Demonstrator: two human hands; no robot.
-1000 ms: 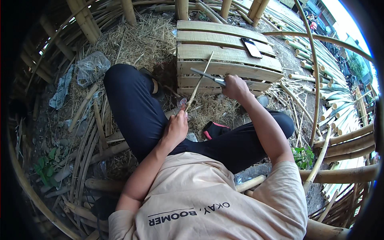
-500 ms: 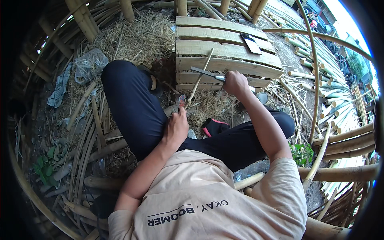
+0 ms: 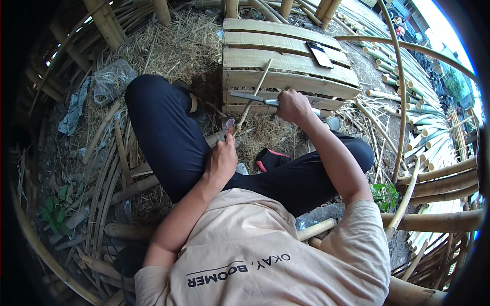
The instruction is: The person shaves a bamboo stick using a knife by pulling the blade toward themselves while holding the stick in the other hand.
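In front of my lap, my left hand point(image 3: 223, 159) is closed around the lower end of a thin bamboo stick point(image 3: 262, 79), which slants up and to the right. My right hand point(image 3: 294, 106) grips the handle of a long-bladed knife point(image 3: 264, 100). The blade points left and crosses the stick around its middle; I cannot tell whether it cuts into it. Beyond both stands a slatted wooden crate point(image 3: 286, 57), with the stick's far tip over its near slats. By my left fingertips is a small clear plastic piece with red on it point(image 3: 229, 123).
A phone point(image 3: 320, 54) lies on the crate. Straw point(image 3: 178, 46) and a clear plastic bag point(image 3: 115, 79) are at the left, near my bent knee. A black and red item point(image 3: 272, 160) rests between my legs. Cut bamboo poles point(image 3: 423, 122) line the right side.
My right hand has shifted slightly left, and the knife blade now reaches farther past the stick. The left hand and stick have moved only a little.
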